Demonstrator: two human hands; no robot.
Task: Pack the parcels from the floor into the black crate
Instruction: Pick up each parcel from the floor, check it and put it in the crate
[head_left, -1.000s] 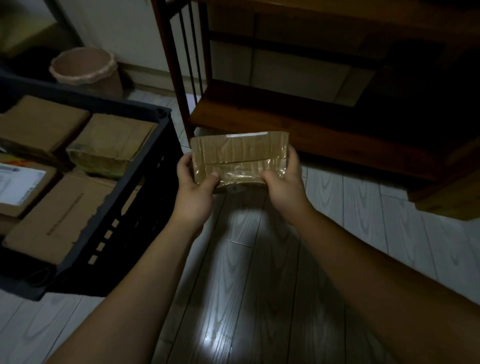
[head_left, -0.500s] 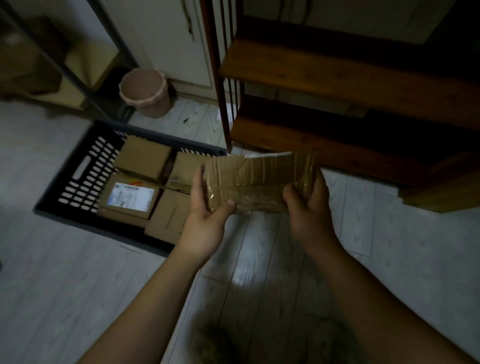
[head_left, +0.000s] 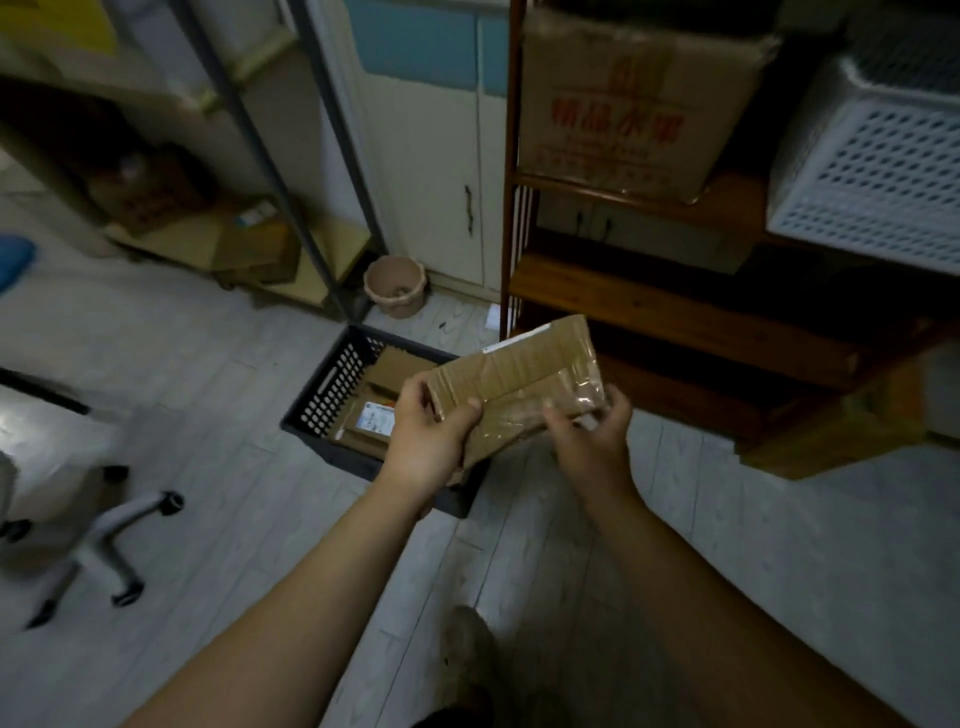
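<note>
Hiding half the black crate (head_left: 336, 385), the parcel (head_left: 524, 375)

Pale plank floor (head_left: 208, 415) fills the dim lower frame. At right stands a dark wooden shelf unit (head_left: 649, 291) bearing a cardboard box (head_left: 623, 93) and a white perforated basket (head_left: 872, 166). Cream cabinet doors (head_left: 431, 182) sit top centre, with a pinkish bin (head_left: 395, 283) below. A metal rack (head_left: 270, 171) is at upper left and a chair base (head_left: 104, 551) at lower left.

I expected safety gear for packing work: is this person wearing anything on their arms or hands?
No. The left hand and right hand are bare: no gloves, no rings or watch that I can see. Both forearms are bare down to the picture's lower edge, so no sleeve shows.
</note>
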